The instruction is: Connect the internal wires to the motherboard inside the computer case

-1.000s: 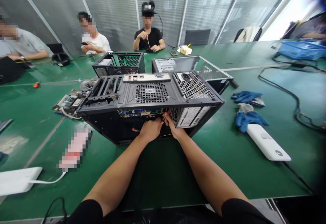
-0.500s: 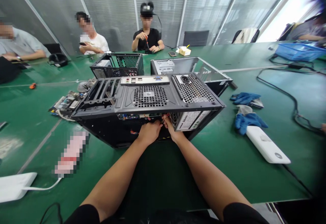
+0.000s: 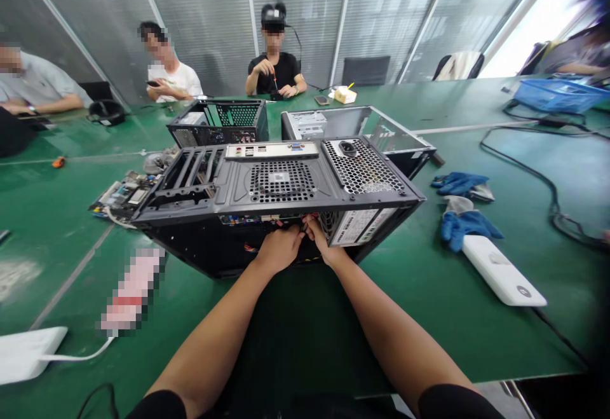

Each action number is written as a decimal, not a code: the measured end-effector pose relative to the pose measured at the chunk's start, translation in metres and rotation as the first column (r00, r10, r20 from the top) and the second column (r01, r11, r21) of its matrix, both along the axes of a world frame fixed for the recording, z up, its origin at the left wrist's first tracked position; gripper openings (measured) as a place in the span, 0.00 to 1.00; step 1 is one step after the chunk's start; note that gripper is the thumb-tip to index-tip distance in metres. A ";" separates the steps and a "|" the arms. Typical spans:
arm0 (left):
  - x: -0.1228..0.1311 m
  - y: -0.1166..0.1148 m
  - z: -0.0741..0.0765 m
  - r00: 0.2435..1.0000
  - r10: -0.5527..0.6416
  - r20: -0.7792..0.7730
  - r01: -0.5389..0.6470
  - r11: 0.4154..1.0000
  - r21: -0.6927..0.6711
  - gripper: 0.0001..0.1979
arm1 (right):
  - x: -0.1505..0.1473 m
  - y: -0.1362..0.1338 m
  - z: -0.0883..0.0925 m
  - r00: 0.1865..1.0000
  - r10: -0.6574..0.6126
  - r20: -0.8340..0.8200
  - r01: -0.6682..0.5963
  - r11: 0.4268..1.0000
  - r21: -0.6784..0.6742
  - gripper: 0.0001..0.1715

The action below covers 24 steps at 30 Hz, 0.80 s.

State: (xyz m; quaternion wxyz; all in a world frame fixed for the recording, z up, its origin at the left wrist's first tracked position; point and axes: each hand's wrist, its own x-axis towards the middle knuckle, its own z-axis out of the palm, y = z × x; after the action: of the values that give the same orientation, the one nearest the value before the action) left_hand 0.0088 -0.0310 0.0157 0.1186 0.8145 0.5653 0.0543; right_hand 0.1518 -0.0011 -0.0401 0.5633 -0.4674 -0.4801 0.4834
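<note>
A black computer case (image 3: 229, 185) stands on the green table with its back panel turned up and its near side uncovered. Inside the opening, my left hand (image 3: 281, 246) and my right hand (image 3: 321, 241) meet close to the power supply (image 3: 359, 225). Both hands have their fingers closed together at one spot, on something small and dark that I cannot make out. A strip of circuit board (image 3: 252, 219) shows above my left hand. Coloured wires (image 3: 251, 248) hang to its left.
Two more opened cases (image 3: 216, 120) stand behind. Circuit boards (image 3: 126, 195) lie at left, by a pixelated pink item (image 3: 133, 288). Blue gloves (image 3: 469, 225), a white power bank (image 3: 502, 269) and a blue basket (image 3: 557, 95) sit at right. Across the table a person (image 3: 275, 69) holds a screwdriver.
The view has shifted very slightly. Both hands stay at the same spot inside the case, with hardly any visible movement.
</note>
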 end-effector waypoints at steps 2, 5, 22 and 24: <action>0.001 -0.001 0.001 1.000 0.017 -0.021 -0.017 1.000 -0.007 0.18 | 0.001 0.001 0.001 1.000 0.008 0.000 -0.008 1.000 -0.014 0.24; 0.003 -0.002 0.001 0.999 0.029 -0.037 -0.030 0.999 -0.015 0.18 | 0.001 0.001 0.005 0.999 0.043 0.011 -0.043 0.999 -0.032 0.29; 0.007 -0.003 -0.002 0.990 0.075 -0.120 -0.070 0.996 0.047 0.19 | -0.001 0.001 0.003 1.000 0.014 -0.013 -0.014 1.000 -0.025 0.31; 0.006 -0.003 -0.002 0.994 0.060 -0.090 -0.057 0.998 0.036 0.18 | -0.001 0.000 0.005 1.000 0.014 -0.008 -0.014 0.999 -0.035 0.32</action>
State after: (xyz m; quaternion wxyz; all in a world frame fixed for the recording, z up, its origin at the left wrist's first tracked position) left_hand 0.0150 -0.0335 0.0138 0.0773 0.8012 0.5926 0.0302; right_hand 0.1509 -0.0009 -0.0353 0.5533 -0.4719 -0.4728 0.4976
